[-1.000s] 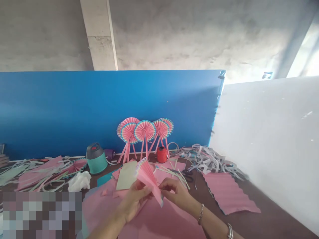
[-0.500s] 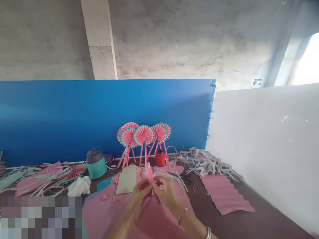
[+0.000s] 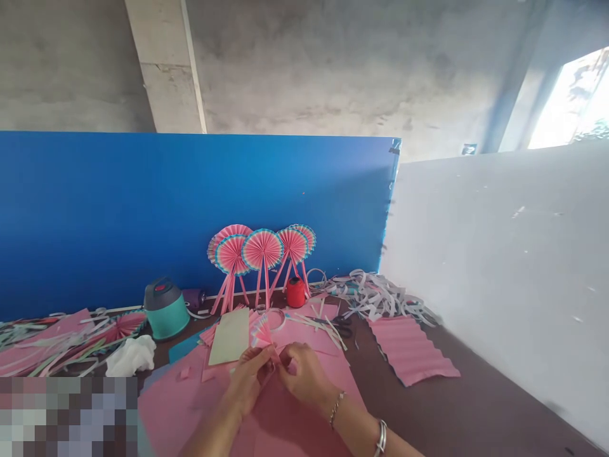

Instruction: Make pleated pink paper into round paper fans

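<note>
Between my two hands is a small pleated paper fan (image 3: 261, 331), pink with pale bands, its folds spread at the top. My left hand (image 3: 252, 374) pinches its narrow lower end. My right hand (image 3: 301, 371), with bracelets at the wrist, is closed on the same folded end from the other side; the fingertips partly hide it. Beneath both hands lie large pink paper sheets (image 3: 304, 425). A pale cream sheet (image 3: 229, 336) rests just beyond my left hand. A roll of tape (image 3: 275, 319) lies behind the fan.
Finished pink fans (image 3: 262, 249) lean against the blue partition (image 3: 143, 203). A red spool (image 3: 295, 293), scissors (image 3: 340, 325) and paper strips (image 3: 380, 295) lie right of them. Pleated pink paper (image 3: 413, 349) is at right. Left are a teal-grey container (image 3: 165, 310) and white wadding (image 3: 131, 357).
The held fan has tilted left and its top folds show more widely spread. Both hands have come slightly lower and left in view, while the whole view has shifted too.
</note>
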`<state>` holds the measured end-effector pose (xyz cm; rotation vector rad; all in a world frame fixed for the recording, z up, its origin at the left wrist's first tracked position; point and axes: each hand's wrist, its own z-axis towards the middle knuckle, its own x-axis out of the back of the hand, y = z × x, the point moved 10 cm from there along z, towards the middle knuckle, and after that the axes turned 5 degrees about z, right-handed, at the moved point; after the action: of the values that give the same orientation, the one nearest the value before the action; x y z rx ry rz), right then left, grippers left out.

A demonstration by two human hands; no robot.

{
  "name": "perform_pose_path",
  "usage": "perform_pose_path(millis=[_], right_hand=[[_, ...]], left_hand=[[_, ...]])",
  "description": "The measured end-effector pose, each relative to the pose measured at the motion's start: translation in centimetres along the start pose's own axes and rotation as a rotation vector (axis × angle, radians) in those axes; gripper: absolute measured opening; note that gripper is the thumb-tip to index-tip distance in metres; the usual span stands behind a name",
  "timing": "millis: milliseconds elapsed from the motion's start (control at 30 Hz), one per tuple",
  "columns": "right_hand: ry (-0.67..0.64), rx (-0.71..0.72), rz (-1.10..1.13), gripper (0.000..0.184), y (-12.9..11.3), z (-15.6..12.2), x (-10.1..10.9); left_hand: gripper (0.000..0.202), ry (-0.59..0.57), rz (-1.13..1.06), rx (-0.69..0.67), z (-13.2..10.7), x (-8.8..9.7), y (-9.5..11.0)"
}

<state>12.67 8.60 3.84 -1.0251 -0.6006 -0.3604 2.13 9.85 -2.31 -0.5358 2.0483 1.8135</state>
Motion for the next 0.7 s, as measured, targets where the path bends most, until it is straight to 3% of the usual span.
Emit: perform_pose_path(millis=[167, 267, 367, 533, 600, 700], right_hand=[[-0.204, 0.049, -0.014, 0.030, -1.2, 0.1, 0.1], [-0.241, 0.013, -0.196, 0.021, -0.5, 0.2, 3.1], [-0.315, -0.185, -0.597, 0.019, 3.4, -0.9, 7.8], [-0.212, -0.481, -0.827, 0.034, 9.8, -5.4, 16.8], [-0.202, -0.561, -0.868, 0.039, 11.5, -7.3, 18.2], [-0.201, -0.573, -0.892, 0.040, 12.1, -8.8, 17.5]], left_hand=[[0.024, 0.018, -0.039, 0.024, -0.1, 0.2, -0.2], [0.020, 0.053, -0.074, 0.067, -0.5, 0.3, -0.2], [0.018, 0.091, -0.100, 0.105, -0.9, 0.4, -0.3], [0.017, 0.124, -0.052, 0.142, -1.4, 0.1, -0.4], [0.016, 0.127, -0.020, 0.155, -1.6, -0.2, -0.4], [0.015, 0.138, 0.033, 0.160, -2.0, -0.6, 0.0]])
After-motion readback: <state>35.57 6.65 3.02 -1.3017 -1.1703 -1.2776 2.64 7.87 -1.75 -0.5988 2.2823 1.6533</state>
